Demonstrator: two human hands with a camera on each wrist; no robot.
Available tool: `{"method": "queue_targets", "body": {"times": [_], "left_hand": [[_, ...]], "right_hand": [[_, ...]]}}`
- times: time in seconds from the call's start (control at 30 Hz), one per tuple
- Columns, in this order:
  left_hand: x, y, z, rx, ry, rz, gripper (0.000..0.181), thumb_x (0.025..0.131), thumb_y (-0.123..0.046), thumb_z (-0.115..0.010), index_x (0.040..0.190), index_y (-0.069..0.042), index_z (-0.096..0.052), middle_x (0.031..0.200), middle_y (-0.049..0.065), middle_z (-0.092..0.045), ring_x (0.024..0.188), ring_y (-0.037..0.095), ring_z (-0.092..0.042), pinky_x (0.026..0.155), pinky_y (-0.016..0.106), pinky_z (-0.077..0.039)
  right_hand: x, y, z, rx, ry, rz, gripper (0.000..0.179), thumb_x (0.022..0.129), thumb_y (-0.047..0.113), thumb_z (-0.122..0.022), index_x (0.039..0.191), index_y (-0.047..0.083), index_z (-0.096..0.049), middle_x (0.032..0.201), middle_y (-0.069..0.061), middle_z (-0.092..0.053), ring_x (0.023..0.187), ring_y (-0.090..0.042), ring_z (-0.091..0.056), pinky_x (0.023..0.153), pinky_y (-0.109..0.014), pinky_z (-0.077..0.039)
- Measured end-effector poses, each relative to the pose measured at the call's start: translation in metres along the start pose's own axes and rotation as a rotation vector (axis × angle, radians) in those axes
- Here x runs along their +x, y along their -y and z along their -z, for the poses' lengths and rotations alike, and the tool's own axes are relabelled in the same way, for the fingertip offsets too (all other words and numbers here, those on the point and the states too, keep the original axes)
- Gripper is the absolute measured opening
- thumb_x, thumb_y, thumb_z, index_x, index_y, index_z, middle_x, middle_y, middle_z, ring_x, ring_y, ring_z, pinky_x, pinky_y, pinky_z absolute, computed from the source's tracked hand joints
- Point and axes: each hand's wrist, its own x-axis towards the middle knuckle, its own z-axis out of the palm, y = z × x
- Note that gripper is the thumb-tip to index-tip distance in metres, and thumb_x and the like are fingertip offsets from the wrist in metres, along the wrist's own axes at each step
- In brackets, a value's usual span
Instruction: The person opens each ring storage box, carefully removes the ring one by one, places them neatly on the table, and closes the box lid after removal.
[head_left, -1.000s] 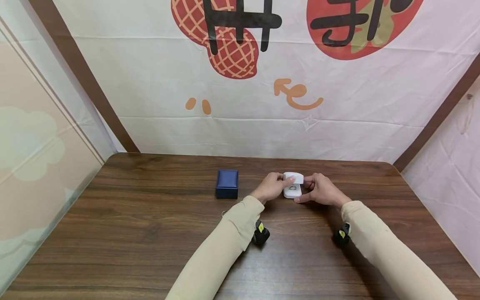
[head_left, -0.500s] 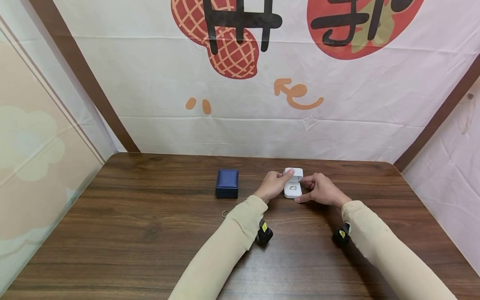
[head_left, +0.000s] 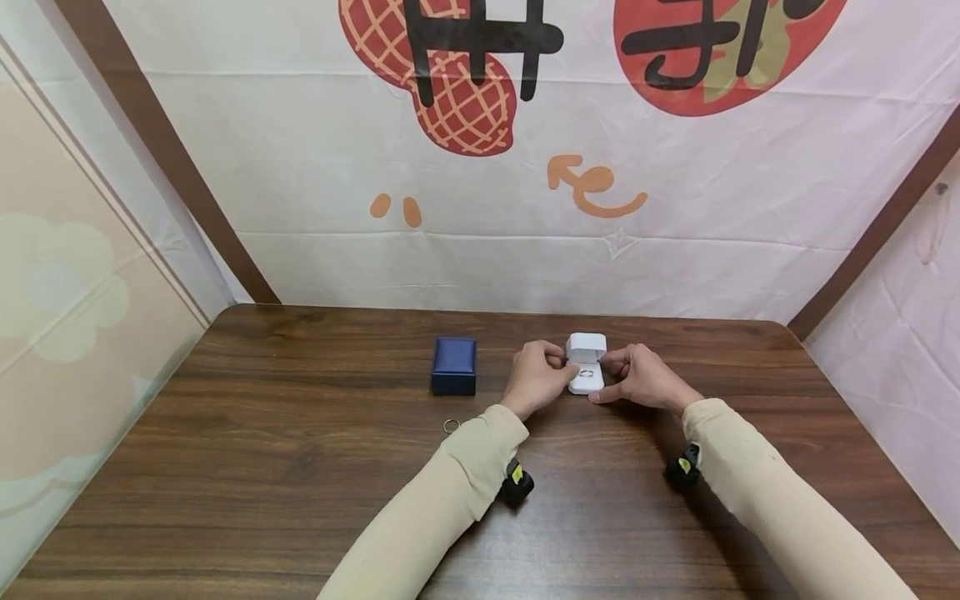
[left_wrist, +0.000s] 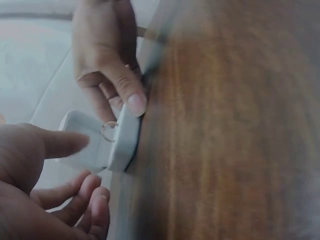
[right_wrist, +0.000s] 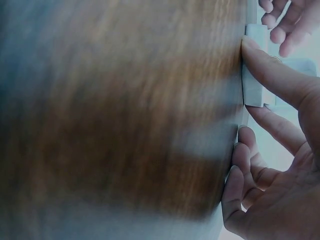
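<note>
I find the white box (head_left: 575, 388) near the far edge of the table (head_left: 225, 467), between the two hands, its lid (head_left: 586, 347) raised. A ring (left_wrist: 103, 131) stands in its insert, part of the band showing above the surface.

The right hand (head_left: 647, 379) grasps the base from the side, thumb at the front and index finger behind. The left hand (head_left: 534, 379) is released: its fingers are loosely bent just beside the box and hold nothing. Whether its thumb tip brushes the box I cannot tell.

A loose ring (head_left: 445, 427) lies on the table, just beside the left sleeve (head_left: 442, 483). The blue box (head_left: 453, 367) sits closed to the left, apart from both hands.

Hazards, in my judgement. The nearest is the loose ring: a leftward sweep of that sleeve could drag it or send it rolling. Second, the white box looks light; should the right hand's pinch slacken while the lid is pressed, the base could slide or tip. Third, a careless left thumb could knock the boxed ring askew in its insert, or be nipped if the lid dropped. Lastly, both wrist views are partly blurred, so I could misjudge light contact.
</note>
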Motion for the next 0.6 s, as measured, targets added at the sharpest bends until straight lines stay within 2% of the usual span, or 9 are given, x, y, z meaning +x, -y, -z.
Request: {"method": "queue_targets", "body": {"times": [0.1,0.2,0.6], "left_hand": [[-0.003,-0.001,-0.004,0.088,-0.030,-0.070,0.018,0.078,-0.017,-0.075,0.092,-0.006,-0.070,0.081,0.002,-0.066,0.075,0.011,-0.059,0.067,0.023,-0.047],[-0.004,-0.001,-0.010,0.141,-0.038,-0.103,0.012,0.077,-0.016,-0.076,0.087,-0.009,-0.072,0.075,-0.001,-0.066,0.070,0.008,-0.057,0.064,0.021,-0.045],[-0.002,-0.003,-0.025,0.206,-0.089,-0.150,0.009,0.077,-0.017,-0.076,0.086,-0.014,-0.076,0.070,-0.005,-0.062,0.066,0.008,-0.053,0.061,0.023,-0.040]], "right_hand": [[0.000,-0.001,0.000,-0.008,-0.005,-0.006,0.066,0.063,0.031,-0.087,0.118,0.002,-0.064,0.084,-0.009,-0.057,0.072,-0.019,-0.047,0.063,-0.029,-0.039],[0.000,-0.003,0.000,-0.002,-0.003,-0.007,0.067,0.063,0.030,-0.087,0.118,0.001,-0.064,0.083,-0.009,-0.057,0.071,-0.018,-0.046,0.061,-0.028,-0.039],[-0.001,-0.002,0.000,-0.004,0.007,0.023,0.063,0.065,0.029,-0.086,0.118,0.002,-0.064,0.076,-0.008,-0.056,0.067,-0.018,-0.044,0.061,-0.029,-0.038]]}}
